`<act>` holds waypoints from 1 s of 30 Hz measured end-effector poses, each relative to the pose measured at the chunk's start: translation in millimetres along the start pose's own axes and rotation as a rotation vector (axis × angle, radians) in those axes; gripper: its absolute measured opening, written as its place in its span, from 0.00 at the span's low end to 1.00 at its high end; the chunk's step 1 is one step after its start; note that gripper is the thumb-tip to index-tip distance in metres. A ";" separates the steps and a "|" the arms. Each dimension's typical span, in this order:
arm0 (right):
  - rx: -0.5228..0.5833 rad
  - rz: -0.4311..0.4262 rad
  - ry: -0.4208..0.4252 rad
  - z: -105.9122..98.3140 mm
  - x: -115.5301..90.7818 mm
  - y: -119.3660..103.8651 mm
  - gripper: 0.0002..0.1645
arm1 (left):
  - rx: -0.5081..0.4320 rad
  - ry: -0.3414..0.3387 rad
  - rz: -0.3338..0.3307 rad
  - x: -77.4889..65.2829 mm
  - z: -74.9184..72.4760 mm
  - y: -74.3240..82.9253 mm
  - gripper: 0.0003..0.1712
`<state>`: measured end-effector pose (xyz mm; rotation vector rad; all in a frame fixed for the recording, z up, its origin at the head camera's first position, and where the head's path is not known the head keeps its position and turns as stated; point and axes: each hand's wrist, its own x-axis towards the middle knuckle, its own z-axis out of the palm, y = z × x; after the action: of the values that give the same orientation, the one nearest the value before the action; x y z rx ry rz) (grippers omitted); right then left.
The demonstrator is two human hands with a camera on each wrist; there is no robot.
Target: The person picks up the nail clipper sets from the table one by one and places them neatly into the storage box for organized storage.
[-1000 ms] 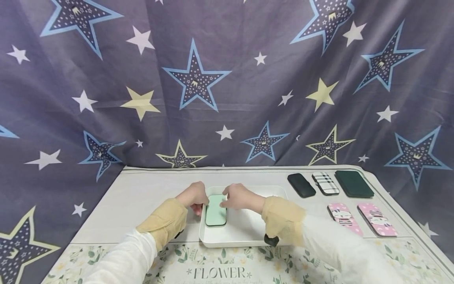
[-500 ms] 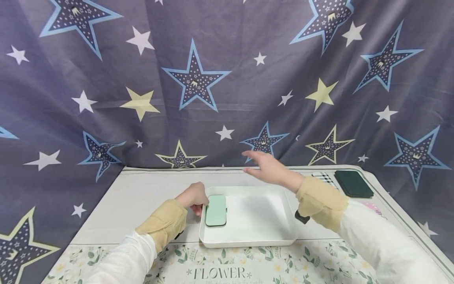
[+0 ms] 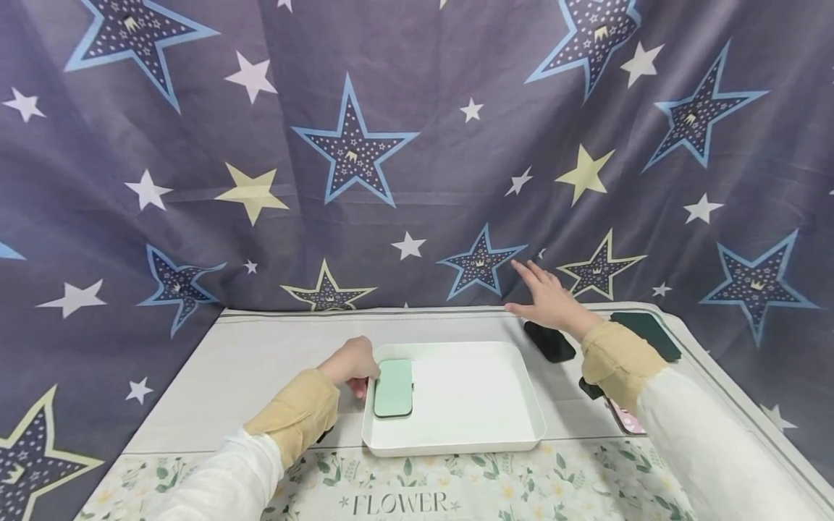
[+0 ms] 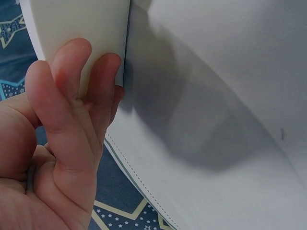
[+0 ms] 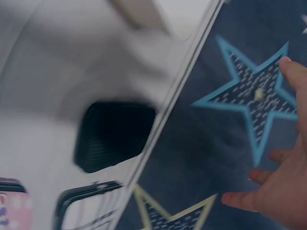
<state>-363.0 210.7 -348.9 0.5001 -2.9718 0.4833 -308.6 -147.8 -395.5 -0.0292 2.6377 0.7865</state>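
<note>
In the head view my left hand [image 3: 352, 365] grips the left rim of a shallow white tray [image 3: 472, 398]. The left wrist view shows its fingertips [image 4: 72, 55] against the tray's outer wall, thumb towards the rim. Inside the tray, along its left side, lies a mint green flat case [image 3: 394, 388] with a small clasp. My right hand [image 3: 550, 300] is held up with fingers spread and nothing in it. Below it on the table is a black flat case [image 3: 549, 343], also seen as a dark case [image 5: 115, 136] in the right wrist view.
Right of the black case lies a dark green case [image 3: 648, 334]. A plaid case [image 5: 91, 208] and a pink patterned case [image 5: 14, 208] show in the right wrist view. A starry curtain [image 3: 404, 181] hangs behind the table's back edge.
My right hand has left the mint green case, risen out of the tray and swung right to above the black case. The left hand stays on the tray's rim.
</note>
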 end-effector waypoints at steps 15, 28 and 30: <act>0.037 0.118 -0.048 50.4 -5.3 56.1 0.46 | -0.018 0.003 0.022 1.6 -0.6 -1.5 0.03; 0.017 0.211 -0.095 73.2 -11.2 62.1 0.42 | -0.022 0.004 0.025 1.5 1.3 -4.4 0.05; -0.018 0.230 -0.107 74.2 -11.0 62.1 0.42 | -0.019 0.004 0.026 1.8 1.4 -4.4 0.05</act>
<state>-375.8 245.8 -438.8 0.1871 -3.1508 0.4608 -309.2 -150.7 -399.6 -0.0018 2.6394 0.8209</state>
